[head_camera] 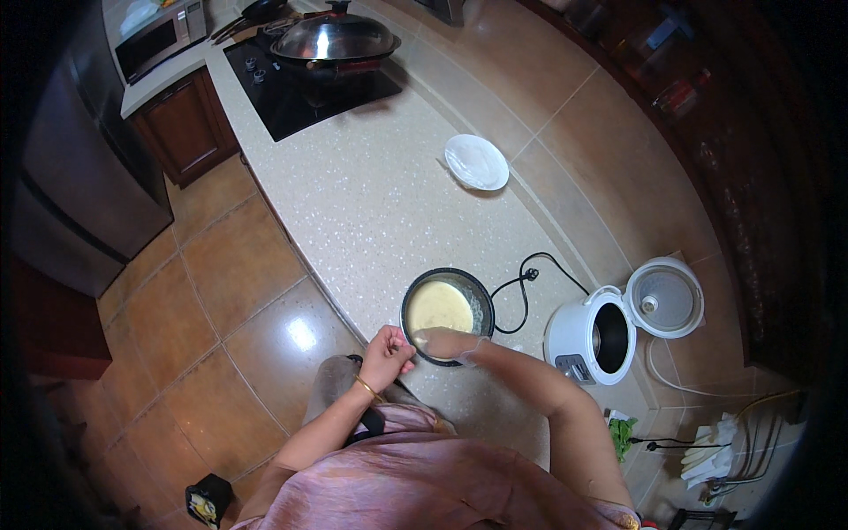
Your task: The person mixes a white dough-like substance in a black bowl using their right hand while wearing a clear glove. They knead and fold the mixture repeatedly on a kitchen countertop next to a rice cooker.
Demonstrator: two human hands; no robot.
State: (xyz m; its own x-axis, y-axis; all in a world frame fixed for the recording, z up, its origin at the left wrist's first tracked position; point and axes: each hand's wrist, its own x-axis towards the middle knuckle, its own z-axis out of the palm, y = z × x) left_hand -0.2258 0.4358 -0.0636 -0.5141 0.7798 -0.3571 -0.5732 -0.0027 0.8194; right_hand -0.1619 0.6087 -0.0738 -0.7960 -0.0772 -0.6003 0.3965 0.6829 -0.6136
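A dark rice cooker inner pot (483,291) stands on the counter close to its front edge, with a smooth pale-yellow batter or dough (438,306) inside. My left hand (387,358), a gold bangle at its wrist, holds the pot's near-left rim with curled fingers. Reaching into the pot from the right is my right hand (447,343), in a clear plastic glove bunched at the wrist. Its fingertips touch the yellow mass and are partly hidden, so their grip does not show.
A white rice cooker (566,331) with raised lid (664,298) stands right, its black cord (528,298) looping near the pot. Beyond are a white plate (477,162) and a lidded wok (334,40) on the black cooktop (311,99). Leafy greens (621,437) lie at lower right.
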